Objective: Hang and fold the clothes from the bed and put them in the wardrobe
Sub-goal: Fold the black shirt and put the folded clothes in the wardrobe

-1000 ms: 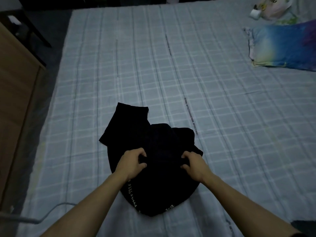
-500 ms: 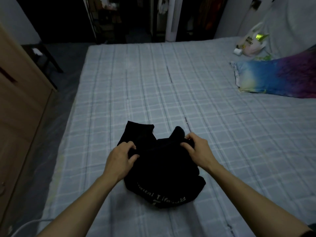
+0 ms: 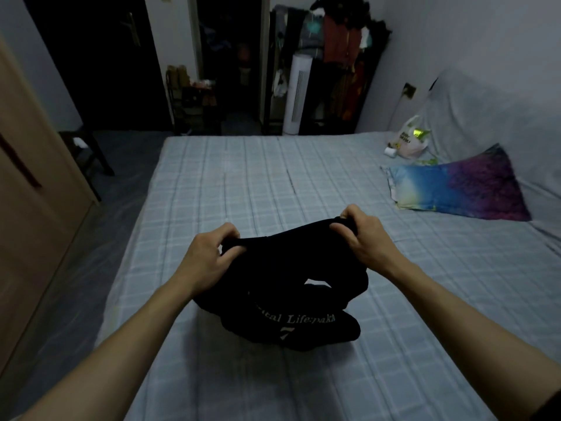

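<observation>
A black garment (image 3: 282,287) with white lettering is lifted partly off the grey checked bed (image 3: 243,183). My left hand (image 3: 209,259) grips its upper edge on the left side. My right hand (image 3: 364,235) grips the same edge on the right, slightly higher. The cloth stretches between both hands, and its lower part, bunched with the lettering showing, still lies on the sheet.
A blue and purple pillow (image 3: 461,186) and a plastic bag (image 3: 409,141) lie at the bed's right. A wooden wardrobe door (image 3: 33,208) stands at the left. A white tower fan (image 3: 297,95) and a crowded clothes rack (image 3: 343,56) stand beyond the bed's far end.
Both hands have lifted the black garment's edge off the bed and pulled it apart. My head has tilted up, bringing the room's far wall into view.
</observation>
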